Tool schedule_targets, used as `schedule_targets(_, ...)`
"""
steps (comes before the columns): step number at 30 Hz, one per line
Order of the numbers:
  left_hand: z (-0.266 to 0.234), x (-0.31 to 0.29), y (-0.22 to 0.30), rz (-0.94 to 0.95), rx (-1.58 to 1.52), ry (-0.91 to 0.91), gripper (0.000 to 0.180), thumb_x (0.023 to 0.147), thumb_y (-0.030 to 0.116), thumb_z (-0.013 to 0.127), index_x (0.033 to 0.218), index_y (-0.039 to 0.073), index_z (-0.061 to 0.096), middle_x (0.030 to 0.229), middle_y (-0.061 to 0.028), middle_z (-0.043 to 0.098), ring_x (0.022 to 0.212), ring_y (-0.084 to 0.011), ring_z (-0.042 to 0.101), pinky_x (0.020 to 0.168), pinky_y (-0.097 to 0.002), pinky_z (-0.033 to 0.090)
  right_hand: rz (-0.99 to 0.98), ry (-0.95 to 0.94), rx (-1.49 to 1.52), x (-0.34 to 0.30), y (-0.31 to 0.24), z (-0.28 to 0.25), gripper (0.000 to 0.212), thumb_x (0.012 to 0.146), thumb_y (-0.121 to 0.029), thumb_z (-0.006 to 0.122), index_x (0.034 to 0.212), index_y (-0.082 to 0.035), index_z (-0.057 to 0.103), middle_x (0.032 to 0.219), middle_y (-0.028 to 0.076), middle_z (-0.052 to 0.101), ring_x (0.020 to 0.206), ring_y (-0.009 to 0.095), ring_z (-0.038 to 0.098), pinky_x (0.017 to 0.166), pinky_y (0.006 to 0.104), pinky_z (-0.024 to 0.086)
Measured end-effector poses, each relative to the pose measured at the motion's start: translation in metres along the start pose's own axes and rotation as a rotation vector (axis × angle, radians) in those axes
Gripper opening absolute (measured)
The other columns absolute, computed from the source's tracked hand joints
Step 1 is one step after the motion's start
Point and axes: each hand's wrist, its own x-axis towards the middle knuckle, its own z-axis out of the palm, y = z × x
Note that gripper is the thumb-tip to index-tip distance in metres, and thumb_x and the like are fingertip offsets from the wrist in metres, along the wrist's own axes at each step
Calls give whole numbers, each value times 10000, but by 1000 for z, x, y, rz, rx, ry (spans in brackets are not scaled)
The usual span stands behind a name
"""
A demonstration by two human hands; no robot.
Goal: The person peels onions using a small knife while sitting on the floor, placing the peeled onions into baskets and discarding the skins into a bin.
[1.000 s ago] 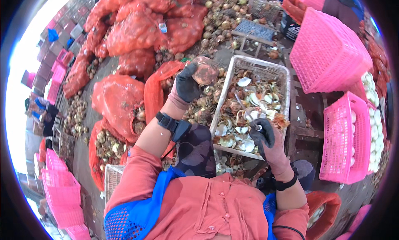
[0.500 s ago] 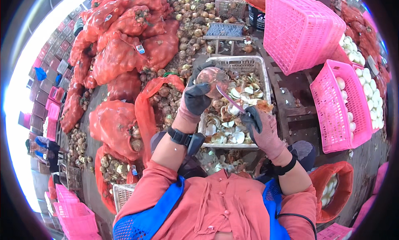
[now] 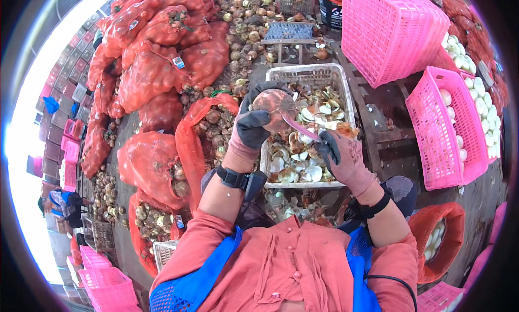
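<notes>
In a dark-coated work glove, my left hand [image 3: 253, 120] is wrapped round a large brown-skinned onion [image 3: 272, 107]. My right hand [image 3: 335, 152], gloved the same way, grips a knife; the pinkish blade [image 3: 301, 129] reaches up and left to the onion's lower right side. Its handle is mostly hidden by my fingers. Under both hands lies a whitish plastic crate [image 3: 346, 90] holding onion skins and cut white pieces [image 3: 311, 158].
Left are full red mesh sacks [image 3: 154, 74] and an open sack of onions [image 3: 208, 123]. Loose onions [image 3: 246, 31] cover the floor ahead. At right stand a pink crate [image 3: 432, 133] with peeled onions and stacked pink crates [image 3: 384, 36]. An open red sack [image 3: 438, 241] sits by my right elbow.
The view has shifted slightly. My left hand still holds the onion and my right the knife, with the blade turned a little so more of its flat side shows.
</notes>
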Motion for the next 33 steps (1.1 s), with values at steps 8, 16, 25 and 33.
schedule_targets(8, 0, -3, -16, 334, 601, -23, 489, 818, 234, 637, 1237, -5, 556, 1174, -167, 616, 1052, -280, 633, 903, -402, 541, 227, -53, 155, -14, 19, 18, 392, 875, -126, 662, 1244, -30, 570, 993, 175, 662, 866, 342, 660, 728, 411, 510)
schedule_targets(16, 15, -10, -14, 87, 514, 174, 625, 710, 47, 818, 1262, 60, 525, 1121, -18, 607, 1002, -121, 591, 877, -298, 513, 411, -153, 234, -25, 11, 31, 439, 898, -138, 636, 1311, -34, 529, 1034, 188, 662, 960, 331, 651, 827, 415, 509)
schedule_targets(25, 1, -14, 1, -30, 386, 17, 661, 644, 139, 816, 1233, 10, 543, 1094, -51, 636, 995, -149, 620, 884, -302, 522, 199, -200, 33, -13, 0, 10, 348, 873, -180, 627, 1195, -55, 574, 975, 149, 667, 905, 328, 653, 757, 435, 501)
schedule_targets(33, 5, -22, -6, -1, 483, 9, 642, 646, 136, 747, 1238, 8, 535, 1102, -66, 631, 1020, -166, 621, 894, -322, 523, 110, -127, -132, -19, 6, 0, 465, 852, -206, 666, 1254, 3, 562, 964, 152, 665, 864, 332, 661, 744, 429, 510)
